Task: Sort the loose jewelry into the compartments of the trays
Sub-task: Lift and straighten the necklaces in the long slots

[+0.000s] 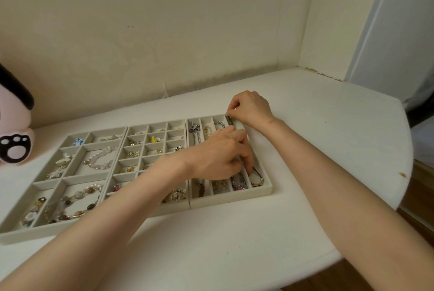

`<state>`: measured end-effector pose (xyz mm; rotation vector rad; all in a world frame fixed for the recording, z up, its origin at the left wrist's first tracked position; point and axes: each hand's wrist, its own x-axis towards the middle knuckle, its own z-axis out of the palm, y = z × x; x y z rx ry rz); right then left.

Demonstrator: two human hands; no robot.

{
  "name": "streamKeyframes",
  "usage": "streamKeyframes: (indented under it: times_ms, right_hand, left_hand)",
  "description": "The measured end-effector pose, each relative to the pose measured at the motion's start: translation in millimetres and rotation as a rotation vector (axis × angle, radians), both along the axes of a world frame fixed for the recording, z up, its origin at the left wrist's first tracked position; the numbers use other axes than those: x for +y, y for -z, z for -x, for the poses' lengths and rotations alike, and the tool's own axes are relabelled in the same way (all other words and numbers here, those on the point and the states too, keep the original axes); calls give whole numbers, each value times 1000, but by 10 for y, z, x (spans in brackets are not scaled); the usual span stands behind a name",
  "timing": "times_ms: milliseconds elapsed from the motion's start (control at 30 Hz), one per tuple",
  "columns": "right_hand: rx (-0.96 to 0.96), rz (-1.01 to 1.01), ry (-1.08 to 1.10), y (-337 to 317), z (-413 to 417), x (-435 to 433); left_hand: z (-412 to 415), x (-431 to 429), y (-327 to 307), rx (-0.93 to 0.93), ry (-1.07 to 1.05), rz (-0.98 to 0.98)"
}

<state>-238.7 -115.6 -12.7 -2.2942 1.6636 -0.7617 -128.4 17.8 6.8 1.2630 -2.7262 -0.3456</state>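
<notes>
Head view: right hand (250, 108) pinches necklace (257, 182) at far tray (234, 199) rim, left hand (219, 157) pinches it nearer

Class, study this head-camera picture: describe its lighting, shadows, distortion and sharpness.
Head view: soft, dim, yellowish light, no glare; faint shadows lie under the left hand and the right hand, which pinches a necklace end; the wide lens bends the table edge and stretches the forearms; small pieces in the trays look soft.
</notes>
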Motion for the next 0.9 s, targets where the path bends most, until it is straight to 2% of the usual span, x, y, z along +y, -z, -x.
streamKeyframes:
  times_ms: [500,733,900]
  right_hand:
    - [121,112,-27,14,-17,20]
    - [-5,40,-29,-100,86,36]
    - [80,-56,-68,-147,131,40]
  left_hand:
    - [9,31,-17,29,14,-106]
    - [-17,12,-25,30,15,-109]
    - [-34,2,-44,35,14,-122]
